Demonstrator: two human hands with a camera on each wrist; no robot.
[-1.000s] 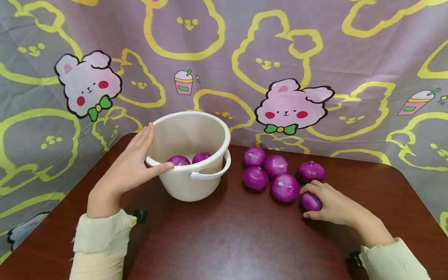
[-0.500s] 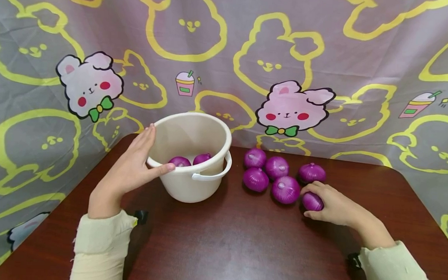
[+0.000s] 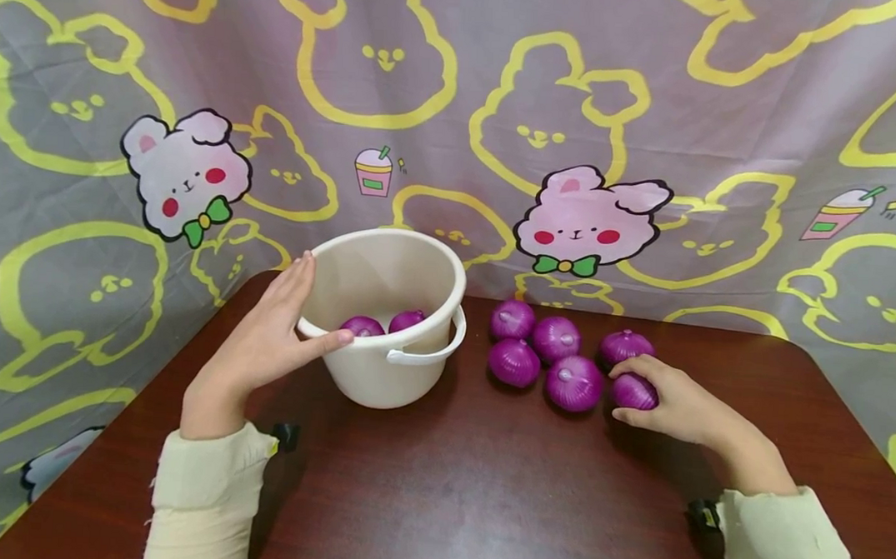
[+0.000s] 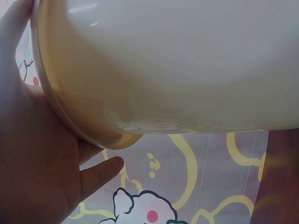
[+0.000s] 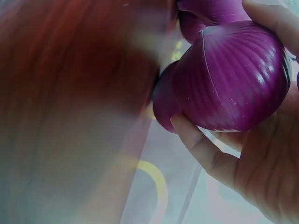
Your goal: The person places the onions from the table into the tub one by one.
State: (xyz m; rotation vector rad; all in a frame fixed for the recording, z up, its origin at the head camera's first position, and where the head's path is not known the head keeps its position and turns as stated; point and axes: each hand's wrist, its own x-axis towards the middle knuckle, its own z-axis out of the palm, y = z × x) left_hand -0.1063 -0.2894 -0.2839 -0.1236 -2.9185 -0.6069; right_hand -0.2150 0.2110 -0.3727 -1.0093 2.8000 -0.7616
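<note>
In the head view my left hand (image 3: 269, 334) rests against the left side of a cream bucket (image 3: 387, 377), its thumb along the near rim and its fingers fairly straight by the left rim. The left wrist view shows the palm beside the bucket's rim (image 4: 60, 109). Two red onions (image 3: 362, 327) lie inside. My right hand (image 3: 683, 406) holds a red onion (image 5: 233, 79) between thumb and fingers, just off the table as far as I can tell. Beside it sit another red onion (image 3: 625, 346) and a red onion with a pale tip (image 3: 574, 385).
More red onions (image 3: 514, 363) cluster between the bucket and my right hand. The bucket's white handle (image 3: 425, 358) hangs on its right side. All stands on a dark brown table (image 3: 468, 497), with a patterned curtain (image 3: 438, 162) behind it.
The right hand has raised the onion slightly and shifted it a little to the right. My left hand keeps its place on the bucket. The head view has tilted slightly.
</note>
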